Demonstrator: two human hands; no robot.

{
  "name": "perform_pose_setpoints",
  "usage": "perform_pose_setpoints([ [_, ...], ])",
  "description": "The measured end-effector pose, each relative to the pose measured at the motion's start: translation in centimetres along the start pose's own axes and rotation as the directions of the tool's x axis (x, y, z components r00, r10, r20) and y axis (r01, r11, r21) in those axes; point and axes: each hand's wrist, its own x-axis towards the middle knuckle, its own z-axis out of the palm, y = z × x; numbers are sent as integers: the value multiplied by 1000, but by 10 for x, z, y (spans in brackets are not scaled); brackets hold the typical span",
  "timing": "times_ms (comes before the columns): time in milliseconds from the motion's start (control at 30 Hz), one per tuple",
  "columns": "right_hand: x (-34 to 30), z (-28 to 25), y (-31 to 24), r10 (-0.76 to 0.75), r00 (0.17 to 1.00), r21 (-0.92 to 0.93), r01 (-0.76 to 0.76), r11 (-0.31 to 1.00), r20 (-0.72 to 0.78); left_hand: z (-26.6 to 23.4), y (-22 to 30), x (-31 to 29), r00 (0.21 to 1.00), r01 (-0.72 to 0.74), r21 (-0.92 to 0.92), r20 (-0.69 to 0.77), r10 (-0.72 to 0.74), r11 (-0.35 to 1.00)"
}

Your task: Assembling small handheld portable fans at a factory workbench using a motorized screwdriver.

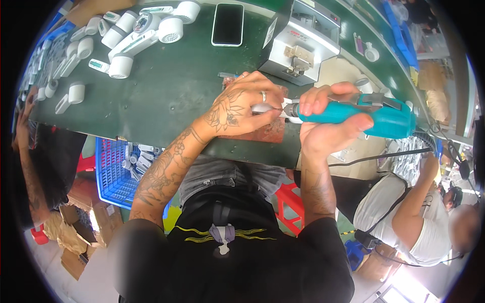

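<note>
My right hand (pixel 328 113) is wrapped round a teal electric screwdriver (pixel 386 120), its thumb along the body. The tool lies almost level, its tip pointing left toward my left hand. My left hand (pixel 245 103), with a ring on one finger, is closed on a white plastic part (pixel 261 107); the fingers hide most of it. The screwdriver's tip meets or nearly meets this part; I cannot tell which. Under my left hand is a reddish-brown pad (pixel 270 134) on the green table (pixel 166 96).
Several white handheld fans (pixel 132 44) lie at the upper left. A phone (pixel 227 24) and a grey boxy machine (pixel 302 43) stand at the back. Below the table's edge is a blue basket (pixel 112 174) holding white parts. Co-workers are at both sides; a black cable (pixel 376 157) runs right.
</note>
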Motion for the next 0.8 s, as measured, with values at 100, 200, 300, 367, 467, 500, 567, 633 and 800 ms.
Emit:
perform_pose_setpoints([
  [100,-1,-3,0,-2,1000,0,2,1000,2,-2,2,0,1000,9,15,16,-9,1000],
  [200,-2,-6,1,-5,1000,41,5,999,6,0,2,0,1000,2,28,24,-3,1000],
  [300,-3,-3,4,-2,999,46,1,999,34,0,1,-3,1000,-16,52,6,16,999],
  [367,-4,-1,9,7,999,20,-8,1000,51,1,-2,-5,1000,-12,71,1,12,997],
  [467,-2,-2,0,-13,999,-24,13,1000,29,0,4,1,1000,-21,55,-3,21,998],
  [500,0,-5,3,0,999,7,0,1000,40,0,2,1,1000,-18,51,-4,19,999],
  [567,2,-5,7,13,999,40,-15,999,50,0,-1,1,1000,-15,49,-3,15,999],
  [633,1,-3,6,1,998,-1,-1,1000,69,0,-1,1,999,-30,71,-12,31,997],
  [800,-3,-3,4,-14,999,-30,15,999,49,1,3,1,1000,14,81,21,-16,997],
])
